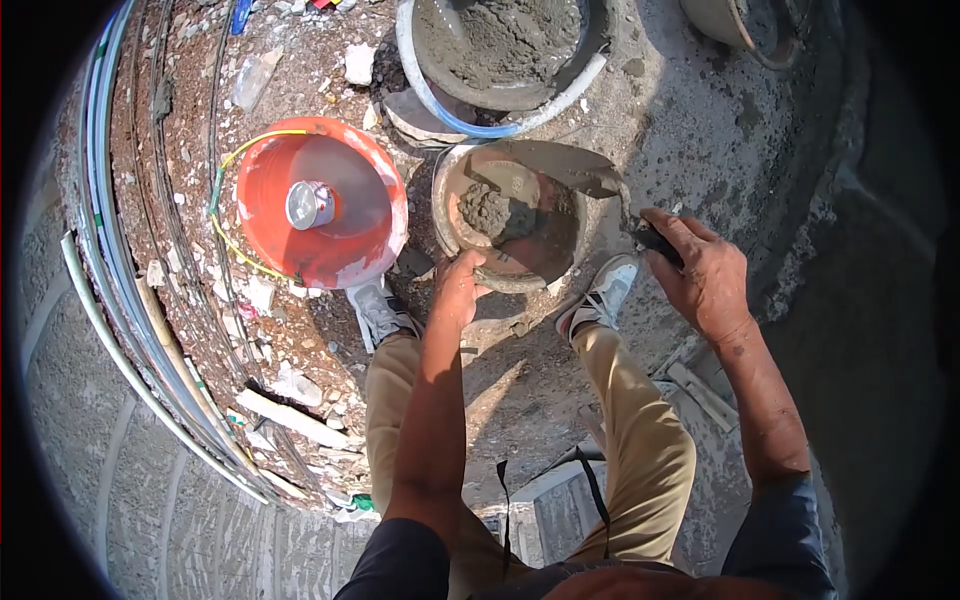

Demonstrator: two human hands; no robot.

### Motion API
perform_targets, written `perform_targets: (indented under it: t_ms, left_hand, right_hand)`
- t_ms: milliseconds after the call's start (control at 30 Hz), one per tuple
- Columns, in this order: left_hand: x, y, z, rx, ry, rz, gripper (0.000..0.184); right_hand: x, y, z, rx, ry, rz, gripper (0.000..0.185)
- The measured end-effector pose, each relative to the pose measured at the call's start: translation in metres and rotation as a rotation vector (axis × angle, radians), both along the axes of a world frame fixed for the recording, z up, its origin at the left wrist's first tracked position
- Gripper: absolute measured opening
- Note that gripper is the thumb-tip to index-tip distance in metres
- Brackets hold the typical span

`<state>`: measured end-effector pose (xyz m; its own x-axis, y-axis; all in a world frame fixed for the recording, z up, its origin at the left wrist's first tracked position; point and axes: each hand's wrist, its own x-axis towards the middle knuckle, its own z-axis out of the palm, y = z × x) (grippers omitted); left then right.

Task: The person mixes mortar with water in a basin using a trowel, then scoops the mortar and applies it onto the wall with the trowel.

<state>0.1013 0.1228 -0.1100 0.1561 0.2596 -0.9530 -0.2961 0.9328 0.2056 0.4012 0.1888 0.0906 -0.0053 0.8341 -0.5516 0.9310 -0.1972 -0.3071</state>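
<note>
My left hand [464,285] is closed on the near rim of a small mortar pan [446,232], thumb over the edge. Inside the pan lies a lump of wet grey mortar [485,212]. My right hand [703,275] grips the dark handle of a trowel [560,163], whose blade reaches over the far side of the pan. To the left stands an orange bucket [262,220] with cloudy water and a small can [310,205] in it. Beyond the pan is a large tub [415,60] holding more grey mortar.
Another container [715,20] stands at the top right. Bundled pipes [100,190] and thin cables curve down the left side. Rubble, white stone chunks [360,64] and a pale board [295,418] litter the ground. My shoes [605,290] are close to the pan and bucket.
</note>
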Motion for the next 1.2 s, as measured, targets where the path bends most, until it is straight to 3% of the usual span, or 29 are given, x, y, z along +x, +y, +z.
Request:
perform_targets:
  t_ms: [67,200,300,400,433,533,600,733,833,933,967,1067,1200]
  left_hand:
    - [0.003,0.001,0.002,0.03,0.001,0.031,0.038]
    - [-0.002,-0.007,-0.029,0.001,0.056,-0.01,0.038]
    - [-0.01,0.008,-0.018,0.032,0.049,-0.153,0.037]
    - [0.003,0.0,-0.017,0.142,0.124,-0.011,0.033]
    - [0.007,0.006,-0.009,0.031,0.17,-0.026,0.028]
    - [-0.004,-0.004,-0.035,0.183,0.031,-0.195,0.02]
    - [-0.013,-0.051,-0.101,0.498,0.02,-0.365,0.015]
    - [-0.01,-0.045,-0.089,0.478,0.031,-0.233,0.014]
    - [-0.008,-0.006,-0.032,0.106,-0.05,-0.097,0.016]
    - [0.003,-0.005,-0.031,-0.05,0.077,0.024,0.018]
    - [0.002,-0.003,-0.027,-0.057,0.036,0.019,0.02]
    - [0.001,-0.004,-0.033,-0.057,0.03,-0.014,0.021]
    - [0.006,0.006,-0.019,-0.048,0.001,0.003,0.023]
  right_hand:
    - [0.015,0.035,0.006,0.197,-0.081,0.108,0.046]
    - [0.004,0.122,-0.033,0.234,-0.382,0.146,0.037]
    - [-0.035,0.145,-0.089,0.153,-0.263,0.188,0.035]
    - [-0.073,0.141,-0.099,0.06,-0.196,0.081,0.034]
    - [-0.084,0.139,-0.101,0.02,-0.182,0.039,0.033]
    - [-0.102,0.151,-0.12,0.006,-0.162,-0.021,0.039]
    - [-0.112,0.165,-0.135,0.001,-0.088,-0.152,0.04]
    - [-0.104,0.162,-0.161,-0.012,0.205,-0.392,0.046]
    - [-0.085,0.14,-0.157,-0.206,0.582,-0.658,0.046]
    - [-0.082,0.11,-0.137,-0.167,0.852,-0.872,0.042]
    - [-0.076,0.099,-0.136,-0.099,0.862,-0.832,0.041]
    - [-0.063,0.062,-0.106,0.14,0.572,-0.697,0.04]
    - [-0.043,0.001,-0.07,0.269,0.248,-0.34,0.04]
